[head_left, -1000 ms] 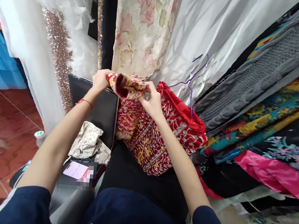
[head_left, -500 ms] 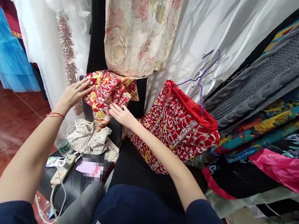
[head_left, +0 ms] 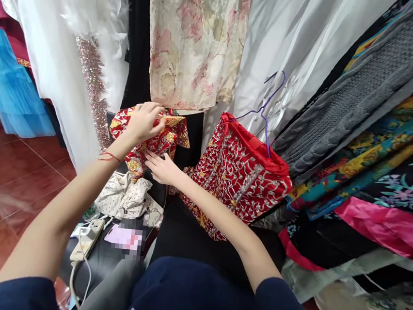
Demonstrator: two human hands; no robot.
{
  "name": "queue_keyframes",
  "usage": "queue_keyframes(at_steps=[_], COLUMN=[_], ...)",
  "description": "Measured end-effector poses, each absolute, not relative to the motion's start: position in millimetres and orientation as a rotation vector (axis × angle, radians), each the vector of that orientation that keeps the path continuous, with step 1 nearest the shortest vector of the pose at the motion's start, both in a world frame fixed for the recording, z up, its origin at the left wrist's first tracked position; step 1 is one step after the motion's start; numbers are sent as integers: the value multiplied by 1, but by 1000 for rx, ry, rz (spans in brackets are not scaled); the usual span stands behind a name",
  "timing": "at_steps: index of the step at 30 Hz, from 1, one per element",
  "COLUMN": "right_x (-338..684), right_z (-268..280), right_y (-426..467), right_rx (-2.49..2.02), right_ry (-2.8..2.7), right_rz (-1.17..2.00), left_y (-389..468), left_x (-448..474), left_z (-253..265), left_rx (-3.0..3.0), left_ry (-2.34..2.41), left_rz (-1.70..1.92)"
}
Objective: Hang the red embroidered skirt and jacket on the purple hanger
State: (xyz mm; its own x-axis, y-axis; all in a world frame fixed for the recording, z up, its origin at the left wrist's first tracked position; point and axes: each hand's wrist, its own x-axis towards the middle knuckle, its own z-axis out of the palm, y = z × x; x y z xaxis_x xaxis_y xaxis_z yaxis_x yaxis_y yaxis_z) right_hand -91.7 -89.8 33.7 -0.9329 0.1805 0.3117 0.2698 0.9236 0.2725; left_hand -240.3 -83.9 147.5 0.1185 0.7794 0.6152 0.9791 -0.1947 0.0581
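A red garment with gold and silver embroidery [head_left: 134, 165] lies bunched on the dark seat. Over its upper part is my left hand [head_left: 144, 122], fingers bent to the right and thumb apart, resting on the cloth. Lower down, my right hand [head_left: 163, 169] touches the garment's right side with its fingers stretched out. A gold-trimmed edge [head_left: 180, 128] of the garment sticks out to the right of my left hand. Beside my right forearm, a matching red embroidered skirt [head_left: 237, 172] hangs on a purple hanger [head_left: 265, 114].
Below the garment sit a white dotted cloth pouch [head_left: 122, 198], a pink phone [head_left: 121, 236] and a power strip [head_left: 87, 241] with white cables. A floral cloth [head_left: 197, 47] hangs behind. Many clothes, including a grey knit [head_left: 348, 86], crowd the right; a blue tulle skirt [head_left: 12, 87] hangs left.
My left hand has moved right from the garment's left edge to over its top middle. My right hand has slipped slightly down, and the garment's upper part looks more folded.
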Motion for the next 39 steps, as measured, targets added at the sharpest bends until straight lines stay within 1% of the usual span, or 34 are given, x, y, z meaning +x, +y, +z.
queue_keyframes(at_steps=[4, 7, 10, 14, 18, 21, 24, 28, 32, 36, 39], right_x=[-62, -34, -11, 12, 38, 64, 90, 117, 143, 167, 179], right_z=[47, 53, 56, 55, 55, 56, 54, 48, 42, 37, 34], right_y=[-93, -87, -76, -60, -42, -23, -3, 15, 28, 43, 50], right_rx=[-230, -275, -448, -818, -1196, -1324, -1412, -1446, -1324, -1177, -1142], right_ry=[-2751, -2699, -2654, -2531, -2224, -2065, -1998, -1989, -2087, -2193, -2206], right_rz=[-454, -439, -384, -330, -492, -596, -611, -614, -680, -723, -708], left_y=[-71, -69, -70, -66, -65, -72, -77, -79, -83, -75, -49], left_x=[-219, -220, -225, -245, -284, -306, -308, -292, -264, -208, -156], left_z=[130, 115, 109, 110, 110, 105, 103, 104, 102, 98, 101], left_rx=[-2041, -2008, -2044, -2079, -1967, -1848, -1809, -1855, -1841, -1841, -2045], left_ry=[-1913, -1914, -1831, -1799, -1920, -1992, -1977, -1887, -1873, -1757, -1580], left_rz=[-588, -543, -528, -494, -543, -609, -657, -683, -710, -858, -938])
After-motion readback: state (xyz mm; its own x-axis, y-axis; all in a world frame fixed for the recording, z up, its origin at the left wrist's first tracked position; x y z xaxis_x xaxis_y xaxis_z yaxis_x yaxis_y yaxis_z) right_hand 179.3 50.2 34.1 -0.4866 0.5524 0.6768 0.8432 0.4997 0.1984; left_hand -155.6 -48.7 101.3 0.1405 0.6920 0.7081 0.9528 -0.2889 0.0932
